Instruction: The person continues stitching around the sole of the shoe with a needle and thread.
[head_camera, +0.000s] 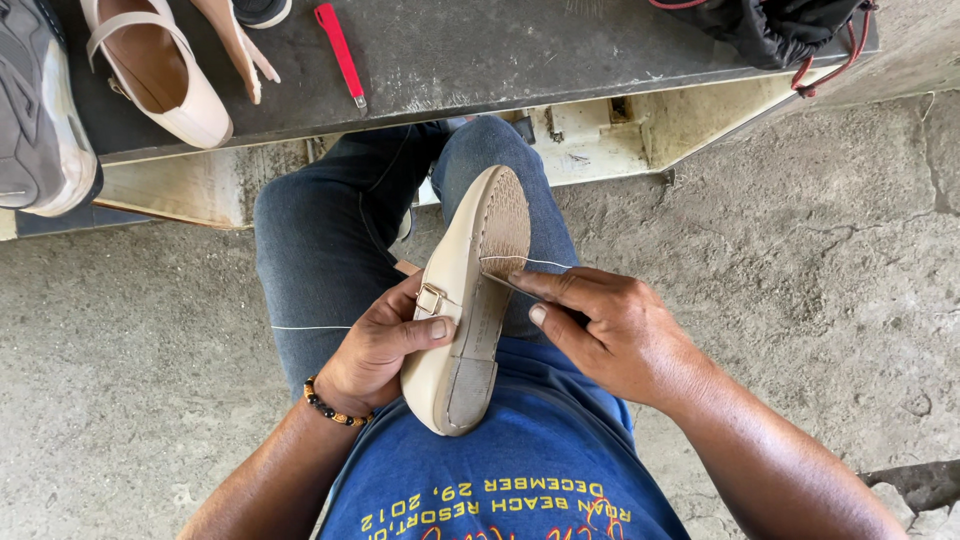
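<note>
I am seeing the left hand (385, 345) gripping a cream strap shoe (462, 300) on its side over the lap, sole facing right. The right hand (610, 330) is pinching a thin awl (505, 284) against the sole edge, with white thread (530, 262) running from it. On the dark bench (480, 50) another cream shoe (160, 70) and a red-handled tool (340, 52) are lying.

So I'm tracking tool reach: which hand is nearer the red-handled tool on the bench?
Left. The left hand grips the cream shoe more directly below the red-handled tool; the right hand, at the sole, sits farther off to the side.
</note>
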